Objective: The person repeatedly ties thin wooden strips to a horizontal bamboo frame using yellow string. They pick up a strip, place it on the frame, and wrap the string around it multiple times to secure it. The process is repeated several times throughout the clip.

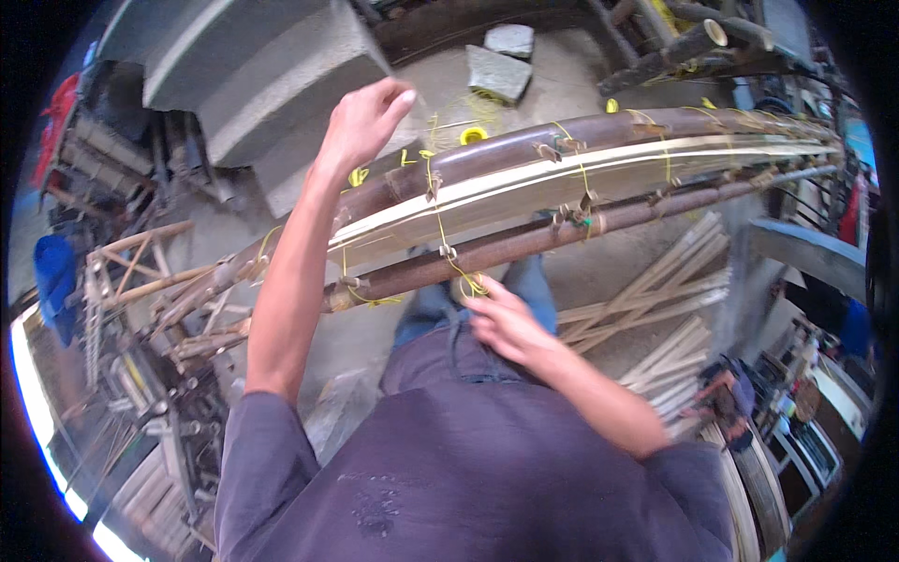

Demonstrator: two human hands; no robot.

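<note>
In front of me lies a long bundle: pale split strips [524,178] between an upper dark bamboo pole [478,159] and a lower dark bamboo pole [506,245]. Yellow cord [440,220] crosses it in several places, with short wooden pegs [449,252] caught in the loops. My right hand [508,321] is at the lower pole, fingertips closed on a looped end of the yellow cord. Raised beyond the upper pole, my left hand [368,120] is closed, its fingers curled; what it holds, if anything, I cannot make out.
A roll of yellow cord [474,136] and stone blocks [499,73] lie past the bundle. Concrete steps [281,94] rise at the upper left. Loose wooden strips [655,286] are stacked on the right, where another person [726,393] appears. Bamboo frames [140,262] stand at left.
</note>
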